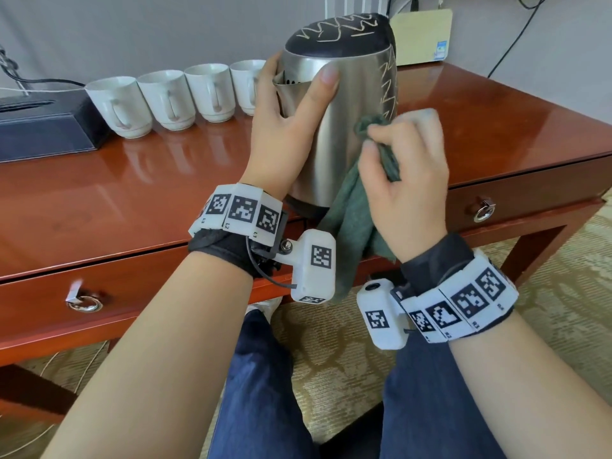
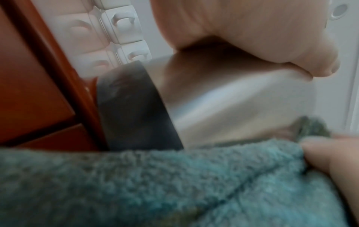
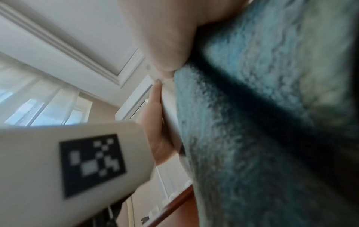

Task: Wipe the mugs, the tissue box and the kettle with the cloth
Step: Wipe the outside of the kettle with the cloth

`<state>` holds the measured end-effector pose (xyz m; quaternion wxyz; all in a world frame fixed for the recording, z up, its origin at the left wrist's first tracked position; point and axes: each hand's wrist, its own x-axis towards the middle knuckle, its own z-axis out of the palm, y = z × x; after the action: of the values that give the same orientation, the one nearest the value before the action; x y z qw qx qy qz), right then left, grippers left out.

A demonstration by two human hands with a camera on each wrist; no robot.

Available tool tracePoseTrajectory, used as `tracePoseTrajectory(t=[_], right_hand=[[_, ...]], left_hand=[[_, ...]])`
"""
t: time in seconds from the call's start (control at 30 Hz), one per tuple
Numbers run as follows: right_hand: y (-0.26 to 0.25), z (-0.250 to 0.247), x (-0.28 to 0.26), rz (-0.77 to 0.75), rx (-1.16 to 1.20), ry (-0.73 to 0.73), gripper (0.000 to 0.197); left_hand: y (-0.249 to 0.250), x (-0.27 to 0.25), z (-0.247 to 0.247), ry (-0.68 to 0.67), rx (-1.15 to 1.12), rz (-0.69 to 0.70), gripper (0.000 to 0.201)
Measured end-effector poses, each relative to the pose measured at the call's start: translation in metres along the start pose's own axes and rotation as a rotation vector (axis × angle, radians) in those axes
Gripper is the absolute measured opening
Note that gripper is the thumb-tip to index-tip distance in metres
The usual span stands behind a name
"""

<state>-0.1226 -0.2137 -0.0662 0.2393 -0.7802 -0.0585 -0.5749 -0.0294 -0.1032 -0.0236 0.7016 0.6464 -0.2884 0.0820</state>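
A steel kettle [image 1: 351, 104] with a black lid stands tilted at the desk's front edge. My left hand [image 1: 291, 114] grips its left side near the spout, thumb across the front. My right hand [image 1: 407, 167] pinches a green cloth [image 1: 354, 220] and presses it on the kettle's lower right side; the cloth's tail hangs below the desk edge. In the left wrist view the kettle [image 2: 223, 104] and cloth [image 2: 155, 184] fill the frame. The right wrist view shows mostly cloth [image 3: 262, 122]. Several white mugs [image 1: 165, 99] stand in a row at the back left, beside a dark tissue box [image 1: 46, 127].
The glossy red-brown desk [image 1: 165, 193] has drawers with ring pulls [image 1: 84, 303] along its front. A pale box [image 1: 420, 36] leans on the wall behind the kettle, with cables near it. My knees are under the desk edge, over patterned carpet.
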Motion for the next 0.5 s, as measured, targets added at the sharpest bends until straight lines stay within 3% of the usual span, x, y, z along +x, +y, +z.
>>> tracePoseTrajectory(t=[0.1, 0.27, 0.37, 0.5], right_hand=[[0.0, -0.001, -0.017, 0.105, 0.029, 0.0, 0.003], [-0.013, 0.014, -0.024, -0.11, -0.077, -0.192, 0.005], [-0.015, 0.013, -0.001, -0.116, -0.087, -0.101, 0.004], [-0.006, 0.001, 0.016, 0.098, -0.009, 0.046, 0.01]], left_hand=[[-0.003, 0.0, 0.0, 0.011, -0.017, -0.002, 0.083], [0.0, 0.001, 0.0, 0.0, 0.015, 0.007, 0.081], [0.0, 0.002, -0.001, -0.007, 0.021, 0.028, 0.077], [-0.002, 0.004, -0.001, -0.002, -0.014, 0.011, 0.081]])
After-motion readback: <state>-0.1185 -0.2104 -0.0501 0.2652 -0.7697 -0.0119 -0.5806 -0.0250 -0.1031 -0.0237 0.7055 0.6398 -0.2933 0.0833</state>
